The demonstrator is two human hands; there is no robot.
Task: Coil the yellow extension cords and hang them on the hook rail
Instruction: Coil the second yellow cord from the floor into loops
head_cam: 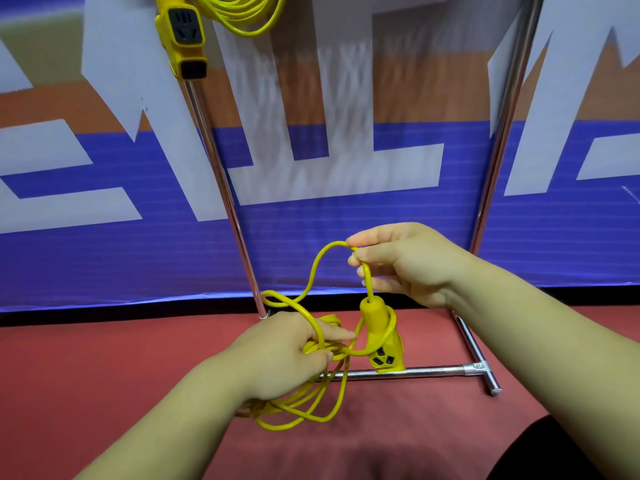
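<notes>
Left hand (291, 351) gripped the yellow cord coil (332, 348) low, near centre; right hand (405, 261) pinched it just above the socket end (382, 344). Best move was probably wrapping that tail snug round the bundle, loops kept gathered. Another cord (242, 12) hung far left.

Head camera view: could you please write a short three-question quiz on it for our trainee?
1. True or false: the right hand pinches the yellow cord just above its socket block.
2. The left hand grips: A) the cord's coiled loops; B) the socket block; C) nothing.
3. How many socket blocks are in view?
Key: 1 true; 2 A; 3 two, counting the hung socket block at the top.
</notes>
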